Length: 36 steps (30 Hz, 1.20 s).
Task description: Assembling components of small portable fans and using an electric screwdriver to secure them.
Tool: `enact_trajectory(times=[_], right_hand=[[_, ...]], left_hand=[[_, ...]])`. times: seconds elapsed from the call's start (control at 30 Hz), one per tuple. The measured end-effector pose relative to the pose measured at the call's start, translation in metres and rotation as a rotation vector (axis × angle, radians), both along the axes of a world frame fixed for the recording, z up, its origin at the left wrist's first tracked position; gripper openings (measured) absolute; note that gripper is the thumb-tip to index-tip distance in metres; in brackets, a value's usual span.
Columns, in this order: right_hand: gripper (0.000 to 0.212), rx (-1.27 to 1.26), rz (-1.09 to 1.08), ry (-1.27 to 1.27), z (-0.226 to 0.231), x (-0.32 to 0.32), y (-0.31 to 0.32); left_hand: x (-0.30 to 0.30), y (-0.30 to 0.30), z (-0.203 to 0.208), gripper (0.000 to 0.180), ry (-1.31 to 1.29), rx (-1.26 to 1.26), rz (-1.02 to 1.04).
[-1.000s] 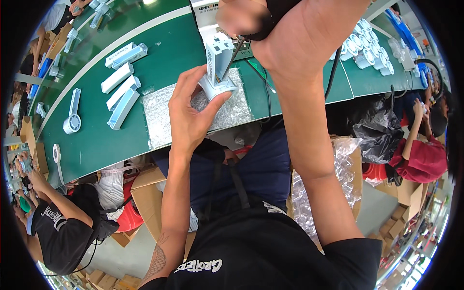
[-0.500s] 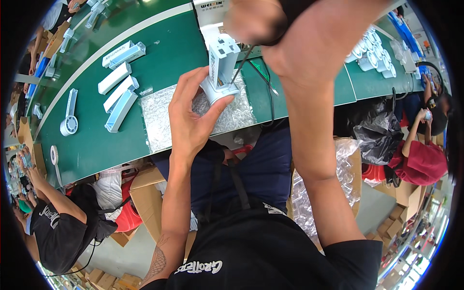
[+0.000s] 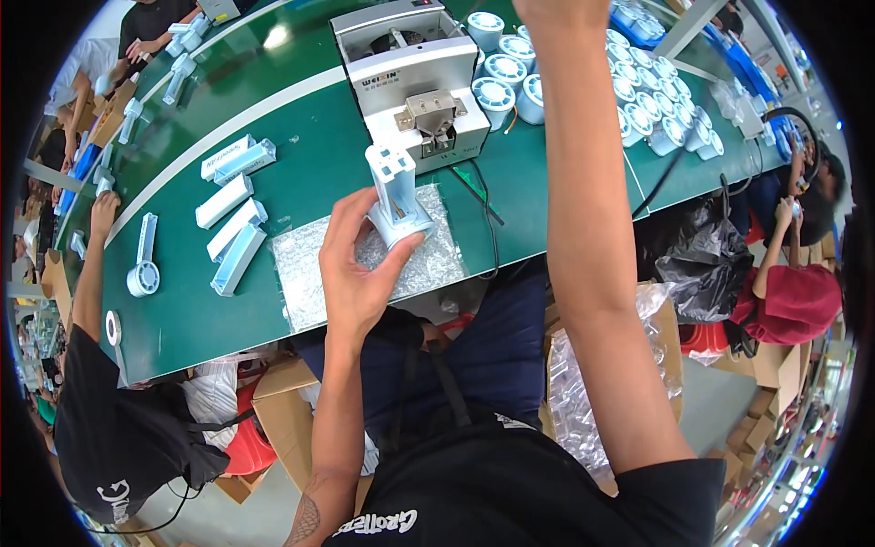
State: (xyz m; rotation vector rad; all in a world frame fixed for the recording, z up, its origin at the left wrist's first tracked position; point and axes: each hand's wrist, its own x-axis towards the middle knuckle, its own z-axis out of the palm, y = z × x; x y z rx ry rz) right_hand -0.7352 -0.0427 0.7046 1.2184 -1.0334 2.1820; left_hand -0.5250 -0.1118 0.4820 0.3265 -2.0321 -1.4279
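Note:
A pale blue plastic housing (image 3: 396, 187), a hollow upright column on a round flared base, is in my left hand (image 3: 354, 264). The fingers and thumb grip the base from its left and near sides, above a bubble-wrap sheet (image 3: 305, 264). My right forearm (image 3: 592, 201) reaches far across the bench. The right hand (image 3: 561, 11) is cut off by the upper edge, so its fingers and anything in them are hidden. Just beyond the housing stands a grey and white bench machine (image 3: 410, 82) with a metal mechanism on its front.
Several pale blue housings (image 3: 239, 260) lie to the left, near a fan-headed piece (image 3: 143, 278) and a tape roll (image 3: 113, 328). Round fan units (image 3: 493, 94) crowd the far right. A black cable (image 3: 488, 242) hangs over the green bench (image 3: 519, 191). A co-worker's arm (image 3: 91, 264) rests at the left.
My right hand, earlier beside the housing with a dark thin-shafted tool, has moved up and away beyond the upper edge. My left hand still grips the housing. The machine is now uncovered.

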Motion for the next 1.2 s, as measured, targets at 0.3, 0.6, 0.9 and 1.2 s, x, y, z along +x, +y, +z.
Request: enact_trajectory(times=[0.3, 0.6, 0.9, 1.2], right_hand=[[0.072, 0.243, 0.155, -0.021, -0.025, -0.004, 0.028], [0.074, 0.246, 0.314, -0.206, -0.054, 0.003, 0.007], [0.074, 0.429, 0.346, -0.438, -0.060, 0.007, 0.002], [0.044, 0.521, 0.072, -0.067, -0.070, -0.009, 0.061]], left_hand=[[0.001, -0.001, 0.002, 0.056, -0.004, 0.030, -0.032], [0.002, 0.002, 0.003, 0.057, -0.035, 0.038, -0.035], [-0.001, 0.002, 0.004, 0.058, -0.033, 0.043, -0.028], [0.010, -0.005, 0.007, 0.057, -0.014, 0.189, -0.081]])
